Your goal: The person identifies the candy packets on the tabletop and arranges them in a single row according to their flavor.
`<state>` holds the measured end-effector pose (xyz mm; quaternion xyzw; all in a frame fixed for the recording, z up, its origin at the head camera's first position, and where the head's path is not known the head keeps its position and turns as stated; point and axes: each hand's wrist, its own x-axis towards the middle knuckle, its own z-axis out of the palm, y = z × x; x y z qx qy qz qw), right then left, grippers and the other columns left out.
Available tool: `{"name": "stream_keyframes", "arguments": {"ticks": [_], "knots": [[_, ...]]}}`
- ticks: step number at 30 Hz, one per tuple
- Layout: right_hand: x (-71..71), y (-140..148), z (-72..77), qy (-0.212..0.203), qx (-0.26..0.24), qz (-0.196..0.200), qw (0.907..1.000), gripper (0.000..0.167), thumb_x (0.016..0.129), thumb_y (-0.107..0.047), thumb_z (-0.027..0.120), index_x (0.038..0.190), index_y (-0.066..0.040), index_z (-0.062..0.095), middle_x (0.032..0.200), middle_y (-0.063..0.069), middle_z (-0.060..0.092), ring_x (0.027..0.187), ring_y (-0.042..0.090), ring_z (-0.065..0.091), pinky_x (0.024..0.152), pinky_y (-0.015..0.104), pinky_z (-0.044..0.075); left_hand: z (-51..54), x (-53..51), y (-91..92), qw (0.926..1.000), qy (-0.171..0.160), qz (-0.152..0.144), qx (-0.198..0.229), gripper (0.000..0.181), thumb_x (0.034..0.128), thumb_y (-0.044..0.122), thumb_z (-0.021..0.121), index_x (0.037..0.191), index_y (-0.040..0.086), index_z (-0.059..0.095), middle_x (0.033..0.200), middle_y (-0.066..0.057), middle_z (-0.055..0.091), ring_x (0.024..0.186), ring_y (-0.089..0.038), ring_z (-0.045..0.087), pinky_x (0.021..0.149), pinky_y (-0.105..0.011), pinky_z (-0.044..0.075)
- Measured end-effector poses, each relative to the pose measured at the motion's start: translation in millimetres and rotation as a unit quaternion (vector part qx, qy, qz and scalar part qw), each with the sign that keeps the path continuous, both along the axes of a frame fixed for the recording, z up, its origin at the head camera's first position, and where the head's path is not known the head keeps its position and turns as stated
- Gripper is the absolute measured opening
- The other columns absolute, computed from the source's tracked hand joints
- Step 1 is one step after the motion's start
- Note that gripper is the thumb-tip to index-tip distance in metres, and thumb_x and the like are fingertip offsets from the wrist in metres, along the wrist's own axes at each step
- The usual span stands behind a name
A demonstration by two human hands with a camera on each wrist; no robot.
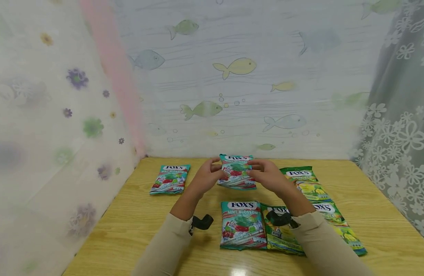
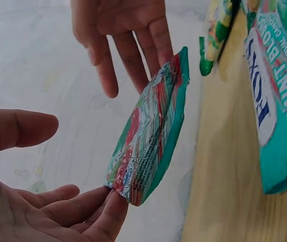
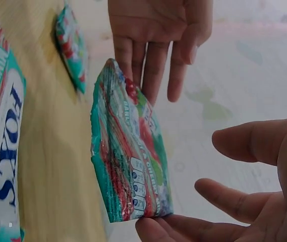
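Note:
A teal Fox's Mint Blossom packet [image 1: 237,172] is held up between both hands, raised above the wooden table. The left hand [image 1: 205,178] has its fingertips on one side edge, and the right hand [image 1: 269,177] touches the opposite edge. In the left wrist view, the left hand's [image 2: 47,206] thumb stands away from the packet [image 2: 151,136] while its extended fingers support the near edge. The right wrist view shows the right hand [image 3: 256,191] likewise, fingertips at the packet's [image 3: 128,151] edge, thumb apart.
Another teal packet [image 1: 170,179] lies at the table's [image 1: 125,214] back left. Nearer, a Mint Blossom packet [image 1: 243,226] lies beside a green-yellow one [image 1: 280,235], partly under the right arm. More green packets [image 1: 310,188] lie to the right. Patterned curtains surround the table.

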<state>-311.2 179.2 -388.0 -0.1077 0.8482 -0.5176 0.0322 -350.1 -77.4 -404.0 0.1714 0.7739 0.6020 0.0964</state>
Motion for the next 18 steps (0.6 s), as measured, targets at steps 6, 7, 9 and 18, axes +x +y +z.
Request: {"name": "stream_keyframes", "arguments": {"ticks": [6,7,9,18], "knots": [[-2.1,-15.4,1.6,0.006,-0.013,-0.005,0.9999,0.052,0.105,-0.028,0.061,0.151,-0.007,0.049,0.152,0.024,0.051,0.130,0.040,0.060,0.107,0.054,0.052,2.6,-1.1,-16.7,0.9995,0.008,0.025,-0.015,0.067,0.1011,0.025,0.065,0.161,0.014,0.036,0.155,-0.016,0.052,0.142,-0.038,0.050,0.115,-0.062,0.040],[-2.6,-17.8,1.9,0.006,-0.016,-0.004,0.9998,0.052,0.105,-0.028,0.061,0.151,-0.007,0.050,0.152,0.024,0.051,0.130,0.039,0.060,0.107,0.054,0.052,2.3,-2.2,-19.3,0.9996,0.007,0.024,-0.014,0.067,0.1013,0.025,0.065,0.161,0.013,0.036,0.155,-0.016,0.051,0.142,-0.038,0.050,0.116,-0.063,0.040],[-3.4,-22.8,2.1,0.004,-0.022,-0.003,0.9997,0.051,0.105,-0.027,0.061,0.150,-0.006,0.050,0.152,0.023,0.051,0.130,0.039,0.060,0.108,0.054,0.051,2.2,-4.1,-24.7,0.9998,0.002,0.020,-0.010,0.067,0.1020,0.024,0.064,0.161,0.013,0.034,0.156,-0.017,0.050,0.142,-0.038,0.050,0.116,-0.064,0.038],[-13.1,-47.2,-4.2,0.006,-0.025,-0.004,0.9997,0.046,0.105,-0.025,0.061,0.148,-0.009,0.054,0.150,0.021,0.052,0.128,0.038,0.061,0.106,0.055,0.052,8.8,-8.2,-46.5,0.9992,0.004,0.014,-0.038,0.067,0.1048,0.028,0.061,0.162,0.011,0.030,0.157,-0.020,0.047,0.143,-0.040,0.049,0.116,-0.065,0.038]]}}
